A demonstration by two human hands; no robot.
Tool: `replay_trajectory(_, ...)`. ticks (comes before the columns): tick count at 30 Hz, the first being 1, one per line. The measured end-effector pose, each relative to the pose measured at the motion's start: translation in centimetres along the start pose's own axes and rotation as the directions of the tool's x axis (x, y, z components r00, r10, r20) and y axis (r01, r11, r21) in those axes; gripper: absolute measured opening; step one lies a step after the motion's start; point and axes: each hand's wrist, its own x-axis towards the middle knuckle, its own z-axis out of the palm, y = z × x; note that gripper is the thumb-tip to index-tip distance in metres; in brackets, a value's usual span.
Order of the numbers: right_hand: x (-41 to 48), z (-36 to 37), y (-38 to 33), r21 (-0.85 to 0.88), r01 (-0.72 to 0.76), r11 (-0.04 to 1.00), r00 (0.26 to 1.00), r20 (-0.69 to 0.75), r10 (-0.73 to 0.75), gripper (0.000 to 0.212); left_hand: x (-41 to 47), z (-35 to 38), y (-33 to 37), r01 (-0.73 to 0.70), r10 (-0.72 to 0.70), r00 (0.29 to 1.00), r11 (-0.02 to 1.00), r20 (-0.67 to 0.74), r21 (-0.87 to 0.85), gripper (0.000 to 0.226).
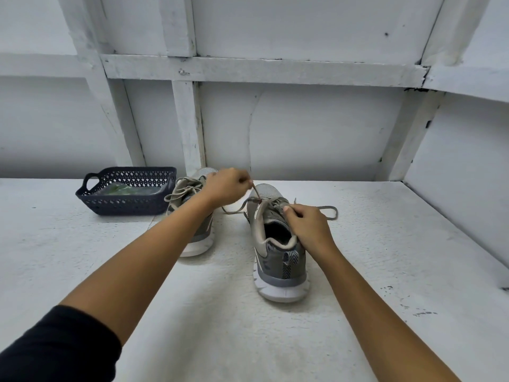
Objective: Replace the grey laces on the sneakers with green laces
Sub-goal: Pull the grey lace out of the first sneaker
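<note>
Two grey sneakers stand heel toward me on the white table. The right sneaker (278, 260) has its grey lace (329, 209) loosened, with one loop lying on the table to its right. My left hand (225, 187) pinches a strand of that lace and holds it up above the shoe's toe. My right hand (308, 224) grips the tongue and upper lacing of the same shoe. The left sneaker (199, 238) is still laced in grey and is partly hidden behind my left forearm. Green laces (124, 190) lie wrapped in clear plastic inside the basket.
A dark blue perforated basket (126, 206) with a handle sits at the back left of the table (82, 257). A white panelled wall with wooden battens rises directly behind the shoes and along the right side.
</note>
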Motion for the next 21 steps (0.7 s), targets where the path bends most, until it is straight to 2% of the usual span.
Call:
replay_trajectory(3,0.2,-0.2,-0.2,-0.013,-0.007,1.0,0.999,0.039,0.007,0.031,0.6,-1.3,-1.1,0.131,-0.138,0.973,0.99,-0.187,-0.048,0.023)
replay_trajectory(4,0.4,-0.4,-0.3,-0.01,-0.019,1.0,0.998,0.054,0.02,0.033,0.7,-1.7,-1.4,0.181,-0.173,0.965,0.983,-0.196,0.022,0.022)
replay_trajectory(6,1.6,-0.9,-0.3,0.034,-0.072,0.997,0.995,0.073,0.069,0.041,0.8,-2.0,-1.5,0.238,-0.212,0.97,0.93,-0.121,0.281,0.022)
replay_trajectory(8,3.3,-1.4,0.0,0.077,-0.113,0.991,0.99,0.092,0.106,0.035,0.4,-1.4,-1.1,0.173,-0.174,0.984,0.876,-0.039,0.449,0.04)
replay_trajectory(10,5.0,-1.6,0.2,0.001,-0.068,0.998,0.992,0.106,0.068,0.023,0.0,-0.4,-0.6,0.014,-0.028,0.999,0.896,0.024,0.444,0.063)
replay_trajectory(11,5.7,-1.5,0.2,-0.069,-0.029,0.997,0.992,0.117,0.037,0.023,-0.2,0.1,-0.4,-0.079,0.052,0.996,0.898,0.073,0.433,0.066)
replay_trajectory(13,6.8,-1.3,0.1,-0.209,0.039,0.977,0.986,0.168,-0.004,0.032,-0.4,1.2,0.2,-0.216,0.151,0.971,0.885,0.184,0.413,0.053)
replay_trajectory(15,7.6,-0.9,0.2,-0.288,0.088,0.954,0.967,0.253,-0.013,0.035,-0.2,2.1,0.5,-0.229,0.15,0.961,0.902,0.231,0.365,0.037)
replay_trajectory(17,8.0,-0.4,0.5,-0.337,0.131,0.932,0.951,0.308,-0.022,0.03,0.0,2.6,0.6,-0.169,0.101,0.973,0.926,0.21,0.337,0.033)
replay_trajectory(19,8.3,-0.1,0.7,-0.366,0.166,0.916,0.951,0.305,-0.051,0.021,0.0,2.8,0.5,-0.129,0.079,0.983,0.938,0.165,0.321,0.033)
replay_trajectory(21,8.5,-0.3,0.6,-0.336,0.154,0.929,0.962,0.267,-0.063,0.013,0.0,2.3,0.7,-0.103,0.075,0.988,0.971,0.135,0.217,0.028)
